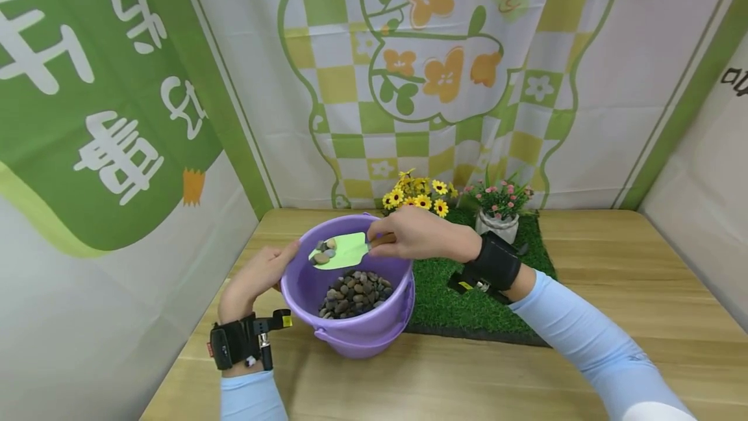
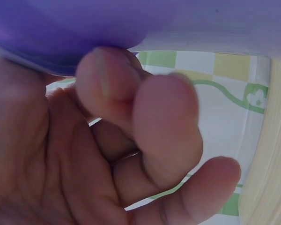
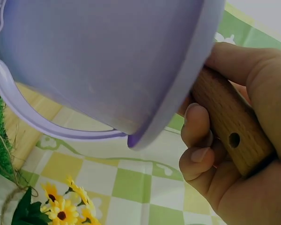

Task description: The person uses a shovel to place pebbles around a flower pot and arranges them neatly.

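Note:
A purple bucket stands on the table, tilted a little, with many dark and brown pebbles in its bottom. My left hand grips the bucket's left rim; in the left wrist view its curled fingers lie against the outer wall. Over the bucket's opening, my right hand holds a small trowel with a light green blade. Several stones lie at the blade's tip. The right wrist view shows the fingers wrapped round the brown wooden handle, which has a hole in it.
A mat of artificial grass lies right of the bucket on the wooden table. Behind the right hand are yellow flowers and a white pot of pink flowers. Printed cloth walls enclose the table's back and sides.

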### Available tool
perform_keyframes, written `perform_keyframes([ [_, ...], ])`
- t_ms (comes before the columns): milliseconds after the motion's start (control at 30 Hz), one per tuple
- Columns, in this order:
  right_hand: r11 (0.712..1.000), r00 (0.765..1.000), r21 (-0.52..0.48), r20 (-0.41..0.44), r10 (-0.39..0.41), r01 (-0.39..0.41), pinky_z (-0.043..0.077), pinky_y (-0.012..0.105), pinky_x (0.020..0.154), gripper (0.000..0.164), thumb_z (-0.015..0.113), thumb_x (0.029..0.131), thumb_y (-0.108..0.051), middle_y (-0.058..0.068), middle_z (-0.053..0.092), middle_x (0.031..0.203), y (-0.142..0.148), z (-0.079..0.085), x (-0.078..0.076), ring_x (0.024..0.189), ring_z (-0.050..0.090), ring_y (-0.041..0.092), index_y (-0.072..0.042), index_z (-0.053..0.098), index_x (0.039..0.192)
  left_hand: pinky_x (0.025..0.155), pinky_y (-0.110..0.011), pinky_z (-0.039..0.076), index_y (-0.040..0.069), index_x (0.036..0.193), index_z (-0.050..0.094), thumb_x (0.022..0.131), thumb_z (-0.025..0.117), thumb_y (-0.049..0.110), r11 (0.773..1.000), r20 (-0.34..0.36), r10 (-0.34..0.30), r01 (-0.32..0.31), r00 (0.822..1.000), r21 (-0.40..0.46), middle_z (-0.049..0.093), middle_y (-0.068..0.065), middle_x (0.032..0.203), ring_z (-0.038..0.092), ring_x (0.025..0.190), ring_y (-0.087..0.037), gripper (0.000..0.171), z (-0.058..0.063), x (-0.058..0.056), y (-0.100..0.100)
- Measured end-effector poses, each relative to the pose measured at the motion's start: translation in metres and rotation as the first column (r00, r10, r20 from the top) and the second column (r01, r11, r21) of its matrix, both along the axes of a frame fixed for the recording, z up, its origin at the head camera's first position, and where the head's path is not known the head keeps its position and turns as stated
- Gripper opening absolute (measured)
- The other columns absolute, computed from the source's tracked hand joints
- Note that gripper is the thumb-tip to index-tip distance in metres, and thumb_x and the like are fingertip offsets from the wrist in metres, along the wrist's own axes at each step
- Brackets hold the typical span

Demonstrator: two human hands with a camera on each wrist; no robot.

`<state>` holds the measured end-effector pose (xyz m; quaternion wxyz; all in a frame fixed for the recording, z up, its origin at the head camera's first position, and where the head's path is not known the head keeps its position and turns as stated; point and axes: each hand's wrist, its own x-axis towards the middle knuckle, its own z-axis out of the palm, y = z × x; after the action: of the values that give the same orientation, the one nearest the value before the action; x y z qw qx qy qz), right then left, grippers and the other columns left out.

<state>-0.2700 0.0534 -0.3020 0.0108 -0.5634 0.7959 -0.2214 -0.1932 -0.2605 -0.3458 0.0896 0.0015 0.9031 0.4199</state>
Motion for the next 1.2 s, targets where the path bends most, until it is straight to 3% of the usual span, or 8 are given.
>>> perform_keyframes([
  [500,0.997,0.996,-0.016,-0.044,-0.081,0.080,0.053,0.019,0.074,0.023,0.066,0.094,-0.030,-0.004,0.075,0.095,0.023,0.015,-0.007,0.079,0.068,0.001,-0.017,0.071,0.112,0.067,-0.038,0.057,0.000,0.094,0.072,0.105,0.034,0.050,1.000,-0.010,-0.027,0.027,1.000,0.006,0.073,-0.008,0.072,0.068,0.061,-0.021,0.064,0.000,-0.003,-0.002],
  [833,0.994,0.991,-0.029,-0.087,-0.105,0.103,0.050,0.021,0.063,0.016,0.068,0.093,-0.030,-0.009,0.071,0.083,0.036,0.019,-0.013,0.064,0.059,-0.004,-0.019,0.072,0.104,0.068,-0.037,0.055,0.000,0.089,0.072,0.104,0.035,0.052,1.000,-0.007,-0.018,0.019,1.000,0.016,0.072,-0.007,0.069,0.068,0.061,-0.022,0.065,-0.002,-0.003,-0.002],
  [1200,0.982,0.980,-0.047,-0.072,-0.186,0.183,0.055,0.024,0.070,0.020,0.071,0.091,-0.027,-0.002,0.075,0.094,0.054,0.020,-0.015,0.076,0.068,0.004,-0.017,0.072,0.107,0.068,-0.038,0.056,0.001,0.088,0.071,0.104,0.034,0.051,1.000,-0.005,-0.017,0.017,1.000,0.009,0.072,-0.007,0.069,0.068,0.061,-0.022,0.064,-0.001,-0.002,-0.002],
])
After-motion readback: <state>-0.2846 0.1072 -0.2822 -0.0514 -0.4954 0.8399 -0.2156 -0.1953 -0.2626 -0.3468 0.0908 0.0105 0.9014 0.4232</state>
